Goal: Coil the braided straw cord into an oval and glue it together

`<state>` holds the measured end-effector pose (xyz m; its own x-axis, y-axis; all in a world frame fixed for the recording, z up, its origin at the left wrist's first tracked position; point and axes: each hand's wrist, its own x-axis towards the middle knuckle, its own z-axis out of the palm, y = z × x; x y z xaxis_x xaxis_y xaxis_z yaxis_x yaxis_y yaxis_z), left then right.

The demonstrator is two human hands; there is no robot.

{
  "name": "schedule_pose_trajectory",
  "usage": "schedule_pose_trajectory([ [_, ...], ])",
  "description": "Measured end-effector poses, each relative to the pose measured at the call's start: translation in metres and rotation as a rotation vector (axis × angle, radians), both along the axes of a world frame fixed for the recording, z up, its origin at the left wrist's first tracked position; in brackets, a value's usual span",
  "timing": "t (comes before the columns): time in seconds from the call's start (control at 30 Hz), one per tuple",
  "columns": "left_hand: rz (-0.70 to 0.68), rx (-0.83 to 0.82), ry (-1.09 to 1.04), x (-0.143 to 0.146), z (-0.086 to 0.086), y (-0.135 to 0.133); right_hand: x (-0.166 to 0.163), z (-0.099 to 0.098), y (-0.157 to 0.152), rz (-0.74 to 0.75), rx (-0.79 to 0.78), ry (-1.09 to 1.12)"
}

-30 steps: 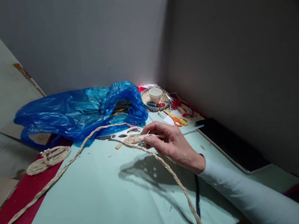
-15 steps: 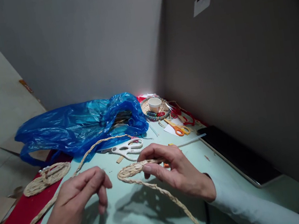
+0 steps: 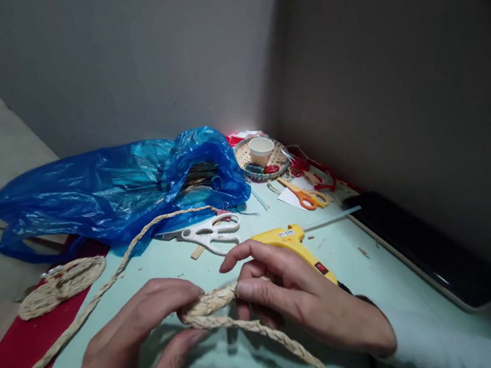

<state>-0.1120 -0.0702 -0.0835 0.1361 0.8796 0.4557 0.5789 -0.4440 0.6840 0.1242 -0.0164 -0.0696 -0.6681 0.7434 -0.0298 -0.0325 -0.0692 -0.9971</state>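
Note:
Between my two hands is a small coil of braided straw cord (image 3: 214,300), held just above the table. My left hand (image 3: 144,340) grips its left end, fingers over the top and thumb below. At its right end, my right hand (image 3: 283,283) pinches the coil between thumb and fingers, the index finger raised. A loose length of the straw braid (image 3: 292,344) runs from the coil down to the lower right. Just behind my right hand lies a yellow glue gun (image 3: 298,244), partly covered by that hand, with a clear glue stick (image 3: 334,218) at its back.
White-handled scissors (image 3: 211,232) and orange scissors (image 3: 304,192) lie behind my hands. A blue plastic bag (image 3: 118,194) fills the back left; another straw coil (image 3: 64,286) sits on the red strip. A woven tray (image 3: 242,158) holds a cup (image 3: 261,151). A black tablet (image 3: 426,249) lies right.
My left hand has moved right and closed on the coil's left end. My right hand still holds the coil, now lower and tilted. The view has shifted, and the glue gun shows more.

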Motion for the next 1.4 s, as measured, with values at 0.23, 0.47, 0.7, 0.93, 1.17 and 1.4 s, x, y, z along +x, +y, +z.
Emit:
schedule_pose_trajectory([
  [0.23,0.022,-0.015,-0.046,0.010,0.013,0.003,0.006,0.013,0.000,-0.010,0.371,-0.369],
  [0.47,0.054,-0.545,-0.171,-0.001,0.019,0.022,0.017,0.031,-0.010,0.101,0.522,-0.764],
  [0.7,0.071,-0.742,-0.361,0.002,0.018,0.026,0.025,0.019,-0.003,0.133,0.623,-0.710],
  [0.93,-0.007,-0.801,-0.506,0.002,0.011,0.022,0.028,0.033,0.009,0.030,0.423,-0.386],
  [1.17,-0.134,-0.878,-0.666,0.000,0.002,0.019,0.023,0.016,0.018,0.046,0.221,-0.297],
  [1.4,-0.147,-0.990,-0.748,0.007,0.001,0.017,0.020,0.015,0.019,-0.017,0.259,-0.296],
])
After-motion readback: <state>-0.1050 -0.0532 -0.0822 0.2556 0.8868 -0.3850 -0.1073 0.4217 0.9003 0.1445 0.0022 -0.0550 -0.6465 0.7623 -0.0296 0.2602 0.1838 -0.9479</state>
